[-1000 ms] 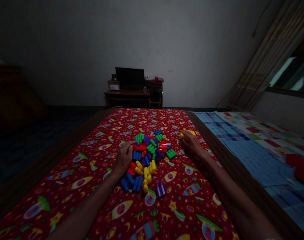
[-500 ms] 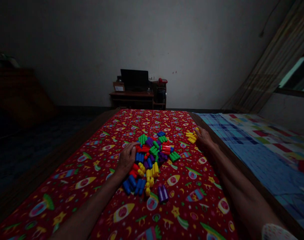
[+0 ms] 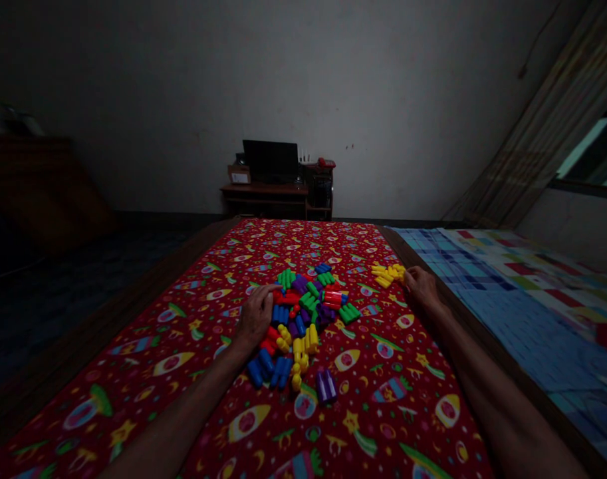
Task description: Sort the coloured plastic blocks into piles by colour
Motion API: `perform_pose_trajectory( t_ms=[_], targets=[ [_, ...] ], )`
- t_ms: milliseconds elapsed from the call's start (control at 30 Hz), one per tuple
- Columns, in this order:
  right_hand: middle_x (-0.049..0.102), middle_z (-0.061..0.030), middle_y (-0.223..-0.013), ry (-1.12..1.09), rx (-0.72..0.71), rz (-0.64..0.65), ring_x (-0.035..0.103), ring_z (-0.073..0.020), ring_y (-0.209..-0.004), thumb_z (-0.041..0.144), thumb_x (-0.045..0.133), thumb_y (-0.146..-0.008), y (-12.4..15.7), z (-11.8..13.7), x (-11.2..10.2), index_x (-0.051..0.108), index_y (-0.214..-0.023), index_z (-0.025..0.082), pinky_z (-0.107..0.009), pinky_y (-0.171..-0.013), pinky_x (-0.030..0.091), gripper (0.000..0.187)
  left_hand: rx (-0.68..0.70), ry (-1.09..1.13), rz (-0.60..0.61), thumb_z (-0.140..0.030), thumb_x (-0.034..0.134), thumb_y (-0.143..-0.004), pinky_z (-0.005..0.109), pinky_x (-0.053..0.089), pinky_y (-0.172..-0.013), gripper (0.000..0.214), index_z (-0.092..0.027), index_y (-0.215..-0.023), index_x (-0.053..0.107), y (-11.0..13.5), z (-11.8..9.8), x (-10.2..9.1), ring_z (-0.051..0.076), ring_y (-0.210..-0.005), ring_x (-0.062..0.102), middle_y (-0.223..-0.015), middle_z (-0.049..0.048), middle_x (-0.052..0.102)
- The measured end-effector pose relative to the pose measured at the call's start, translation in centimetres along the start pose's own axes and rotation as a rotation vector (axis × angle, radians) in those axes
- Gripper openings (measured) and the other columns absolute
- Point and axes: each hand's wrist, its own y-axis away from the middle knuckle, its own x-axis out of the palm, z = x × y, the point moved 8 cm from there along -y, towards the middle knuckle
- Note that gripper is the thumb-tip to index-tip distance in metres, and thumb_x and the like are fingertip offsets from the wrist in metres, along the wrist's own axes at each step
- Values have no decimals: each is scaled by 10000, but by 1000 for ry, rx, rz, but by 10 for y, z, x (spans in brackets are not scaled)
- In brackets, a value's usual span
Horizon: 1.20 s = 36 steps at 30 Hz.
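A heap of colourful plastic interlocking blocks (image 3: 303,309) in green, blue, red, purple and yellow lies on a red cloth with a rocket print (image 3: 367,399). My left hand (image 3: 256,318) rests with extended fingers on the heap's left side, holding nothing I can see. My right hand (image 3: 420,287) lies open on the cloth to the right. Its fingertips are at or very near a small cluster of yellow blocks (image 3: 387,273). A purple block pair (image 3: 326,386) lies apart at the heap's near edge.
A wooden edge (image 3: 483,346) runs along the cloth's right side, with checked bedding (image 3: 522,299) beyond it. A dark desk (image 3: 263,189) with a monitor (image 3: 270,161) and a red telephone (image 3: 326,163) stands against the far wall.
My right hand has moved right, away from the yellow blocks, which stay on the cloth. My left hand is nearly where it was.
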Motion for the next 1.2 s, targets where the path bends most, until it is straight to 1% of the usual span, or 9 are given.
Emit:
perform_pose_trajectory(
  t_ms=[400, 533, 633, 733, 833, 933, 1033, 1133, 1200],
  targets=[
    [702, -158, -987, 49, 43, 3, 639, -256, -910, 253, 438, -846, 11, 14, -19, 667, -1005, 123, -328, -759, 444, 308, -2, 19, -6, -280, 322, -896, 403, 467, -943, 357, -194, -985, 657, 0, -2, 0, 224, -1018, 603, -1056, 85, 681],
    [707, -118, -933, -181, -185, -25, 644, -216, -839, 250, 440, -859, 38, 89, -28, 667, -951, 143, -300, -753, 448, 267, -4, 18, -10, -268, 326, -885, 399, 465, -945, 356, -205, -973, 665, -1, -2, 1, 221, -1023, 601, -1045, 76, 683],
    [685, -41, -767, -366, -531, 331, 605, -143, -659, 308, 412, -924, 94, 173, -5, 660, -919, 166, -230, -624, 410, 285, -2, 13, 3, -269, 321, -888, 397, 468, -939, 362, -199, -976, 665, -1, -2, 1, 219, -1021, 602, -1046, 78, 681],
    [660, -34, -742, -200, -804, 562, 553, -128, -631, 376, 495, -918, 163, 227, 21, 654, -978, 180, -221, -591, 344, 260, 1, 13, 4, -272, 315, -893, 399, 468, -940, 363, -196, -983, 659, -1, -2, 1, 219, -1022, 602, -1051, 81, 680],
    [661, -95, -889, -41, -886, 531, 557, -167, -774, 346, 567, -885, 194, 244, 33, 607, -1149, 163, -249, -659, 345, 324, 5, 11, -2, -271, 309, -894, 404, 466, -945, 364, -193, -985, 653, -1, -2, 1, 222, -1025, 603, -1047, 85, 684],
    [648, -69, -863, -119, -835, 574, 544, -154, -749, 276, 570, -862, 186, 246, 32, 613, -1152, 168, -242, -651, 349, 313, 6, 12, -1, -278, 306, -896, 404, 474, -936, 366, -191, -987, 650, -1, -1, 2, 223, -1016, 609, -1035, 85, 685],
    [624, -6, -784, -363, -708, 628, 525, -117, -654, 300, 549, -854, 149, 235, 18, 597, -1195, 191, -213, -592, 357, 361, 11, 18, -8, -283, 309, -893, 403, 479, -929, 367, -183, -979, 651, -1, 0, 2, 228, -1009, 612, -1021, 93, 686],
    [637, -3, -809, -497, -527, 496, 551, -120, -667, 322, 553, -831, 97, 200, 2, 525, -1306, 180, -213, -592, 400, 497, 17, 24, -13, -279, 312, -889, 405, 479, -929, 362, -182, -978, 649, -1, 0, 2, 229, -1011, 613, -1028, 95, 685],
    [663, -32, -835, -410, -400, 312, 581, -145, -708, 309, 559, -809, 67, 163, -7, 545, -1294, 151, -243, -638, 434, 511, 20, 22, -7, -277, 314, -889, 399, 481, -928, 357, -190, -975, 649, -1, -1, 2, 226, -1012, 613, -1037, 88, 683]
  ],
)
